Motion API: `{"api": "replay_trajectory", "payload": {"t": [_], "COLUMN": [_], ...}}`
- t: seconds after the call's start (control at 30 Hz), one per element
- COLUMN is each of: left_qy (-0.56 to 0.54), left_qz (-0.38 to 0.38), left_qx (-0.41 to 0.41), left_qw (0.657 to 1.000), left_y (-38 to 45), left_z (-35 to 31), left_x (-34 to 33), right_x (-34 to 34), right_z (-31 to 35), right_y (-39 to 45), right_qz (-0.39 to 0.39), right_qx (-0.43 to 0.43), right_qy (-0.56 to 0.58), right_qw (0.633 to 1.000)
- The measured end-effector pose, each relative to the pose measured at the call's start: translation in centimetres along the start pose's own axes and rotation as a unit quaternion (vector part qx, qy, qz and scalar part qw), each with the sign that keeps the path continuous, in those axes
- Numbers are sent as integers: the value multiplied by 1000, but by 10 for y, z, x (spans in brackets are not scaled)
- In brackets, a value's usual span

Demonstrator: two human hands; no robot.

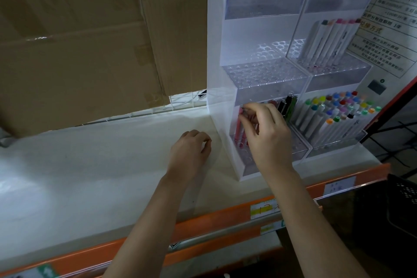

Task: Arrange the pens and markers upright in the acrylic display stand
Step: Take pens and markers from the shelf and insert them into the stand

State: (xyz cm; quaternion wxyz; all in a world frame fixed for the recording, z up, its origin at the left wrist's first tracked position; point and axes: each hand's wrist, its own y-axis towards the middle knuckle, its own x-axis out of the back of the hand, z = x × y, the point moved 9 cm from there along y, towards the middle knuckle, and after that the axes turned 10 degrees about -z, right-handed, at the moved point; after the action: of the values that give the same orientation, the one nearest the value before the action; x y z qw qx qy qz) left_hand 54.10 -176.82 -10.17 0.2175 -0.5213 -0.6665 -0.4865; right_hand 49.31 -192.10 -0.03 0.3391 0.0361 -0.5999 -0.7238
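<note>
A clear acrylic display stand (259, 4) with tiered perforated shelves stands on the white shelf. My right hand (264, 133) reaches into its lowest left tier and pinches the top of a pink pen (238, 130) that stands upright among other pink pens. Dark pens (287, 106) stand just behind my fingers. My left hand (191, 149) rests on the shelf beside the stand's left wall, fingers loosely curled and holding nothing. White markers with coloured caps (338, 115) fill the lower right tier, and a few more markers (327, 43) lean in the upper right tier.
Brown cardboard sheets (79, 40) lean against a wire grid behind the white shelf top (90, 176). The shelf has an orange front edge (214, 219) with price labels. A printed sign (390, 36) hangs at the right, and a black crate (404, 205) sits low right.
</note>
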Motion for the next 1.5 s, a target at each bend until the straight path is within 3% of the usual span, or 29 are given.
{"api": "replay_trajectory", "payload": {"t": [0.23, 0.4, 0.53, 0.6, 0.9, 1.1, 1.4, 1.5], "left_qy": [47, 87, 176, 202, 266, 277, 235, 219], "left_qz": [-12, 34, 74, 74, 34, -9, -15, -21], "left_qx": [-12, 0, 7, 49, 179, 255, 250, 240], "left_qw": [999, 996, 982, 975, 947, 926, 939, 945], "left_y": [3, -5, -23, -34, -107, -149, -142, -139], "left_z": [3, 32, 81, 108, 240, 319, 376, 387], "left_x": [6, 20, 44, 69, 208, 279, 288, 288], "right_x": [2, -52, -106, -125, -205, -246, -303, -316], "right_z": [27, 60, 91, 115, 290, 390, 437, 438], "right_y": [-20, -68, -99, -106, -116, -134, -139, -139], "right_qz": [29, 191, 365, 410, 468, 501, 510, 537], "right_qx": [34, 10, 15, 48, 110, 85, 24, -8], "right_qy": [9, 75, 108, 117, 191, 209, 105, 86], "right_qw": [999, 979, 925, 903, 856, 836, 853, 839]}}
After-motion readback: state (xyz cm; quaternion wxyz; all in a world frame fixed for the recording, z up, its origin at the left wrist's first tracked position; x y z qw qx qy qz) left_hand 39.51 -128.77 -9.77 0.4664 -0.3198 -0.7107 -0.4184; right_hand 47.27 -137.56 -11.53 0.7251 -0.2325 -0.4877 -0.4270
